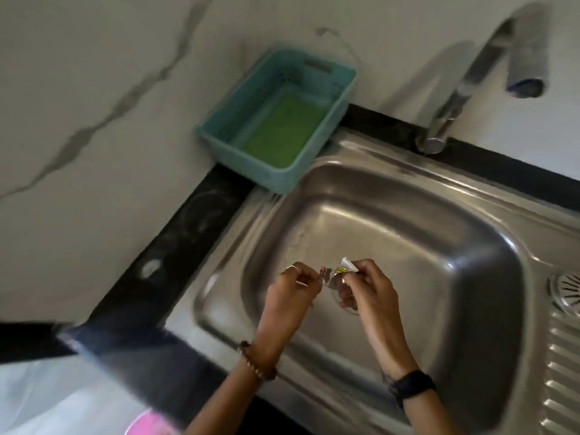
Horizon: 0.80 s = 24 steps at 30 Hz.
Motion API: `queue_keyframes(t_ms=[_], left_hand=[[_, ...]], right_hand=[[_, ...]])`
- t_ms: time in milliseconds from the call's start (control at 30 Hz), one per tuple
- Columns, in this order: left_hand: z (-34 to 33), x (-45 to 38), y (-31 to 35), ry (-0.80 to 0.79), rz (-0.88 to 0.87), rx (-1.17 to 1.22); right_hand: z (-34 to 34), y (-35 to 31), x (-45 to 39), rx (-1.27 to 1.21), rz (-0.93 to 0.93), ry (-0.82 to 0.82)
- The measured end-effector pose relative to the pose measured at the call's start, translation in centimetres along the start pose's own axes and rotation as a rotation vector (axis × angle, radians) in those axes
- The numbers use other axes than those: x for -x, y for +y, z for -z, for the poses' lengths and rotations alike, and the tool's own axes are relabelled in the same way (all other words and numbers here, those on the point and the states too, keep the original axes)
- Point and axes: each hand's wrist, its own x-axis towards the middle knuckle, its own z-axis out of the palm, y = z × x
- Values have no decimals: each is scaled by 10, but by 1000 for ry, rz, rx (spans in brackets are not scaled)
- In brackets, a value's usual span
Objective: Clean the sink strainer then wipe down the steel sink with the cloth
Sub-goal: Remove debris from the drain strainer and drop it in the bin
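Over the steel sink both my hands hold a small silver sachet with yellow print. My left hand pinches its left end, and my right hand pinches its right end near the white top edge. The drain hole lies just below my right fingers, mostly hidden by them. The round slotted strainer rests on the ribbed drainboard at the right edge of the view. No cloth shows apart from a green pad lying in a teal basket.
The teal plastic basket stands at the sink's back left corner against the marble wall. A steel tap arches over the back right. Black counter borders the sink on the left. Something pink shows at the bottom left.
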Motion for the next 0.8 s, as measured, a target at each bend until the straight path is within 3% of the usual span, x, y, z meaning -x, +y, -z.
queue_keyframes(t_ms=[167,367,567,800], left_hand=[[88,109,-34,230,-3,210],[166,223,-144,562,81,439],[197,295,-313,716,376,565],[194,253,-521,669,685,583]], right_hand=[[-80,-33,88,-11,134,-344],[-179,13,208,128,191,-626],[-265,131,275,488,115,-794],[-371,324,268,841,48,-936]])
